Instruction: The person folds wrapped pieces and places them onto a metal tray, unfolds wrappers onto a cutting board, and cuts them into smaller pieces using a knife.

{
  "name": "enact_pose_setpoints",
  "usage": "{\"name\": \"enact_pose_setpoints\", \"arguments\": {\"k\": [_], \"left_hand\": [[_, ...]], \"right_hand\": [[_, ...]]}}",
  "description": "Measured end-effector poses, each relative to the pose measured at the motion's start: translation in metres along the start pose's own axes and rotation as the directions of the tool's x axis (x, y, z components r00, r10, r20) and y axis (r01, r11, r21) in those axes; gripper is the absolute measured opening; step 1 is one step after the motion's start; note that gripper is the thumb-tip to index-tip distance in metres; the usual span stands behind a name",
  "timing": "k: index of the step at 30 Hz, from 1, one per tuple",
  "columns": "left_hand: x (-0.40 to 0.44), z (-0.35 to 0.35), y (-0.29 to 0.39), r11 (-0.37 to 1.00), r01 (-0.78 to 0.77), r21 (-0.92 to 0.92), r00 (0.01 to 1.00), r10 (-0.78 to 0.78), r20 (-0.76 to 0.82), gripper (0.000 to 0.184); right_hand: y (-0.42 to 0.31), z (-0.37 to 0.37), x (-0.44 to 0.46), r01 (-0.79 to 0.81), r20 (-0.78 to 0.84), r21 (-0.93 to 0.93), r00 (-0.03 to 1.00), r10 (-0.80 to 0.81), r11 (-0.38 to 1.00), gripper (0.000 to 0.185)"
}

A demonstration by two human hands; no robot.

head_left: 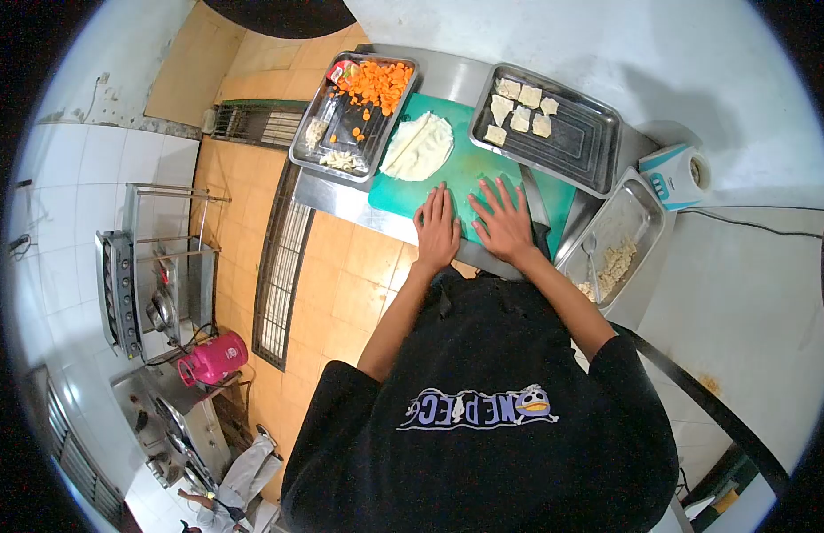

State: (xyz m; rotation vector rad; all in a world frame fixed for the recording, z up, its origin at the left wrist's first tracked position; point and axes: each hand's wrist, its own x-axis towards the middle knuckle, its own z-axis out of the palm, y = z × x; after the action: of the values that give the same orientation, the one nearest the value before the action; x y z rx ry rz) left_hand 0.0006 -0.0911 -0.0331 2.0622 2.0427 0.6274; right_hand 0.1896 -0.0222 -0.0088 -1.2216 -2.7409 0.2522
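My left hand (438, 227) lies flat at the near edge of a green cutting board (403, 197). Its fingers are stretched out, and their tips are just below a thin pale sheet of dough (421, 149) that has a fold or strip across it. Spread on the same board, my right hand (503, 220) is open and holds nothing. A knife (534, 197) with a black handle lies right beside its fingers. Beyond the board, a metal tray (582, 160) carries several pale, flat dough pieces (521, 118).
At left, another tray (341, 133) holds chopped carrots (376, 85), a red packet (342, 73) and pale heaps. A pan (641, 213) with a spoon and pale chopped food stands right, near a white-and-blue container (675, 178). A pink gas cylinder (218, 358) and a person (243, 475) are lower left.
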Motion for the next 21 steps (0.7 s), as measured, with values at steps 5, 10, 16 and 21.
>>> {"name": "enact_pose_setpoints", "arguments": {"k": [5,10,16,21], "left_hand": [[0.001,0.002,-0.002,0.999,0.011,-0.046,0.999,-0.009,0.034,0.069],[0.002,0.000,0.002,1.000,0.020,0.020,1.000,-0.020,0.024,0.065],[0.011,-0.020,0.004,0.996,-0.025,0.081,0.994,0.016,0.107,0.057],[0.020,-0.029,0.002,0.998,-0.019,0.067,0.989,0.009,0.146,0.054]], "right_hand": [[0.004,-0.001,0.004,-0.023,-0.036,-0.020,0.999,0.022,1.000,0.055],[0.000,0.002,0.019,-0.038,-0.038,-0.029,0.999,0.037,0.999,0.058],[-0.006,0.008,0.000,0.015,0.031,-0.018,0.999,-0.014,1.000,0.063],[-0.003,0.006,-0.003,0.052,0.013,-0.002,0.999,-0.052,0.999,0.062]]}}
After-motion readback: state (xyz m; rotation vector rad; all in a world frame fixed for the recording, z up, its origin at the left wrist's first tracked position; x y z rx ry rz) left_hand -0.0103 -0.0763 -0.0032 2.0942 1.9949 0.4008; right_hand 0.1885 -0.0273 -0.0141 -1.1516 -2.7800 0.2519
